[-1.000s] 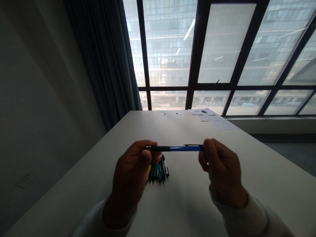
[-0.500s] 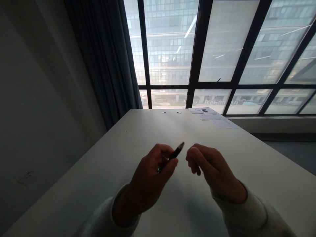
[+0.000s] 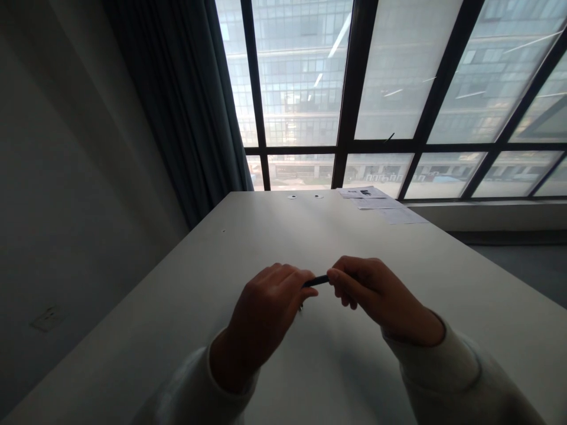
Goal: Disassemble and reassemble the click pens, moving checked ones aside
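Observation:
Between my two hands, above the white table [image 3: 177, 307], a dark pen [image 3: 317, 281] lies almost level. My left hand [image 3: 272, 313] is closed around one end of it, thumb and forefinger pinching the barrel. At the other end, my right hand [image 3: 370, 289] pinches the tip between thumb and fingertips, covering it. A small shiny bit, perhaps the pen's clip or end, peeks out under my left hand. Only the short middle of the pen shows.
Several printed sheets [image 3: 376, 202] lie at the table's far right corner. Two round cable holes [image 3: 292, 197] sit near its far edge. Beyond stand a dark curtain [image 3: 186, 118] and tall windows; a wall with a socket [image 3: 48, 319] is on the left.
The pen has turned from slanting upward to nearly level. My right hand, apart from it before, has closed on its tip. The view has tilted slightly.

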Motion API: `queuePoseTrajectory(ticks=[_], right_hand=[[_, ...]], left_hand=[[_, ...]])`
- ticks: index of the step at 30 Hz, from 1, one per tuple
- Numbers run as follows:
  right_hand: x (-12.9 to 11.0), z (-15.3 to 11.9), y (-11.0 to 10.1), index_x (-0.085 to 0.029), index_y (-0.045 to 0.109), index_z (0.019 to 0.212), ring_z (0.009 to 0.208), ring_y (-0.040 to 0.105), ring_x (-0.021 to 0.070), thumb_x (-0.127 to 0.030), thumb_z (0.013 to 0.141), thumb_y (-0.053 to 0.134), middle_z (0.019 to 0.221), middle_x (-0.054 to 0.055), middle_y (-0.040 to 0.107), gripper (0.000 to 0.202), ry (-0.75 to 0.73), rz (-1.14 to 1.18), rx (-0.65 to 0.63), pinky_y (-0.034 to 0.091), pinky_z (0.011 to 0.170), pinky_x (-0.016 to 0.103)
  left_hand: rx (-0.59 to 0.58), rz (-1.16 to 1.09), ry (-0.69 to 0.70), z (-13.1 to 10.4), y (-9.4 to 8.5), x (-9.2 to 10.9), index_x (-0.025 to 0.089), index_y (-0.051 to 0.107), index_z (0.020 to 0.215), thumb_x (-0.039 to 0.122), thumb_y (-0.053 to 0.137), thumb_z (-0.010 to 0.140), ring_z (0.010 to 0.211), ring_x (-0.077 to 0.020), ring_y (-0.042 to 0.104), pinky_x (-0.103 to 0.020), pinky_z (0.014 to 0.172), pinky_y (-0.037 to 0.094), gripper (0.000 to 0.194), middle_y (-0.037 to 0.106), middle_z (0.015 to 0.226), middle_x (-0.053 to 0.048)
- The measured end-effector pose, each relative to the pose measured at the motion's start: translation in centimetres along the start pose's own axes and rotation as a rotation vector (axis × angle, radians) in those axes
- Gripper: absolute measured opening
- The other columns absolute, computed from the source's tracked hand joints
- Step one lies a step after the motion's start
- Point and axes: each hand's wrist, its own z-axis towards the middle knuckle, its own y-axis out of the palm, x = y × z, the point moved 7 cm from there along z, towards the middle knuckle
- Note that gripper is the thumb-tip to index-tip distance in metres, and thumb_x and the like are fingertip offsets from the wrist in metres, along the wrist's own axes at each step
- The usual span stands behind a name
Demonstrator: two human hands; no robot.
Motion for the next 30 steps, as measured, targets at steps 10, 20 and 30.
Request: queuePoseTrajectory(ticks=[10,20,30], right_hand=[[-0.3,-0.1,-0.2,-0.015,0.064,0.092,0.063,0.065,0.0138,-0.028,0.094,0.061,0.074,0.003,0.068,0.013,-0.137,0.055,0.039,0.055,0.059,0.026],[2.0,0.6,0.1,-0.015,0.066,0.087,0.063,0.062,0.0141,-0.04,0.092,0.062,0.072,0.004,0.068,0.026,0.027,0.057,0.025,0.053,0.059,0.027],[11.7,-2.5,3.9,-0.016,0.064,0.092,0.068,0.058,0.0145,-0.041,0.088,0.067,0.074,0.002,0.064,0.025,0.084,0.186,0.073,0.05,0.064,0.029]], left_hand=[[0.015,0.069,0.047,0.5,-0.4,0.6,0.013,0.068,0.099,0.018,0.06,0.092,0.07,-0.0162,0.065,-0.028,0.06,0.051,0.011,0.073,0.081,-0.003],[-0.129,0.092,-0.057,0.1,1.8,-1.3,0.015,0.068,0.099,0.021,0.061,0.092,0.073,-0.0188,0.065,-0.031,0.063,0.052,0.011,0.072,0.084,-0.003],[-0.265,-0.059,-0.172,-5.7,10.2,-3.6,0.017,0.067,0.1,0.023,0.053,0.097,0.083,-0.0192,0.066,-0.032,0.077,0.054,0.016,0.07,0.087,-0.005]])
